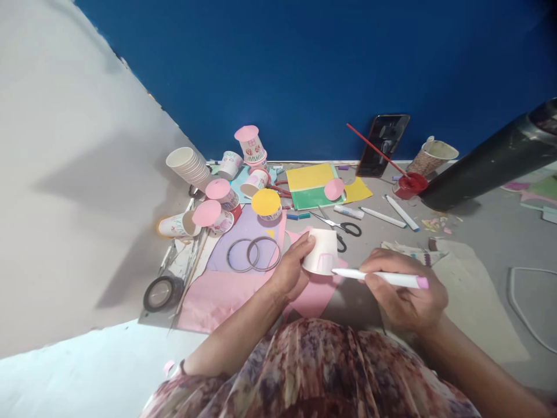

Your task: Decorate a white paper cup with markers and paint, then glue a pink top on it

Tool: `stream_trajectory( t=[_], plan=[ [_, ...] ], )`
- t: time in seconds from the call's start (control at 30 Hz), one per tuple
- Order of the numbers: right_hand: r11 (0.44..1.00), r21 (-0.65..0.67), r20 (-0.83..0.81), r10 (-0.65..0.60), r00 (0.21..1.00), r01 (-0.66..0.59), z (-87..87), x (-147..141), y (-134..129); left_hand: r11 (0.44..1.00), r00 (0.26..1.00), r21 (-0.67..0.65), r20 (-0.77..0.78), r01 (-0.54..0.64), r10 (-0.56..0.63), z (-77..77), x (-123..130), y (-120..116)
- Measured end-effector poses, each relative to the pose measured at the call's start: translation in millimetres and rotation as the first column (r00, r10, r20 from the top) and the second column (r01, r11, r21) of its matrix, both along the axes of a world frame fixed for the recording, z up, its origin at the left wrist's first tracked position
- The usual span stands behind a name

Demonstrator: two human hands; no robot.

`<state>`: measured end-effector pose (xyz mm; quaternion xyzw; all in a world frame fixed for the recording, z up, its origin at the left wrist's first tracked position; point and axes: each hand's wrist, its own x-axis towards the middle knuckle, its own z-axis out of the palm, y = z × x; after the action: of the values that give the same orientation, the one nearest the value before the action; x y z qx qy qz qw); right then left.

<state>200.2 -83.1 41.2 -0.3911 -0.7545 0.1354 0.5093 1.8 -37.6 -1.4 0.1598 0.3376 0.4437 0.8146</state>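
My left hand (294, 267) grips a white paper cup (319, 247), which is upside down with its wide rim toward me. A pale pink outline of a small door-like shape shows on the cup's side, near the rim. In my right hand (411, 293) is a white marker with a pink end (383, 277). The marker's tip meets the cup, or comes very close to it, at the lower right of the drawn outline. Black-handled scissors (335, 223) lie just beyond the cup, partly hidden by it. Pink paper (315, 299) lies beneath my left hand.
Decorated cups with pink (207, 213) and yellow paper discs (266, 202) stand at the left, beside a cup stack (191, 168). Two bangles (237, 255) and a tape roll (160, 293) lie nearer. A phone (383, 145), a red pot (409, 186) and a dark cylinder (487, 157) stand behind.
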Motion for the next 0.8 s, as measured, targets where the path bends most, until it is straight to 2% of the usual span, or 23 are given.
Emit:
stream_trajectory(
  t=[0.13,0.27,0.4,0.53,0.7,0.8],
  plan=[
    [0.996,0.000,-0.016,-0.088,0.996,0.088,-1.3,1.4,-0.2,1.000,1.000,0.009,0.000,0.018,-0.018,1.3,-0.6,-0.3],
    [1.000,-0.023,-0.016,0.000,1.000,0.000,-2.5,1.6,-0.8,0.999,0.999,0.011,-0.010,0.036,-0.036,2.0,-1.5,-0.9],
    [0.995,-0.020,-0.038,-0.099,0.994,0.099,-2.3,-0.5,-1.8,1.000,1.000,0.008,-0.001,0.020,-0.020,1.6,-1.4,-0.6],
    [1.000,-0.025,-0.028,-0.004,1.000,0.003,-2.1,-2.1,-1.1,0.999,0.999,0.006,-0.023,0.032,-0.032,-0.4,-0.7,-0.4],
    [0.998,0.022,-0.033,-0.058,0.998,0.059,-1.8,-4.2,1.7,0.999,1.000,0.034,-0.014,0.008,-0.008,-1.8,0.2,-0.8],
    [0.999,0.014,-0.019,0.047,0.999,-0.047,-1.4,-5.3,2.6,0.999,1.000,0.043,-0.027,0.002,-0.001,-1.6,0.5,-1.0]
  ],
)
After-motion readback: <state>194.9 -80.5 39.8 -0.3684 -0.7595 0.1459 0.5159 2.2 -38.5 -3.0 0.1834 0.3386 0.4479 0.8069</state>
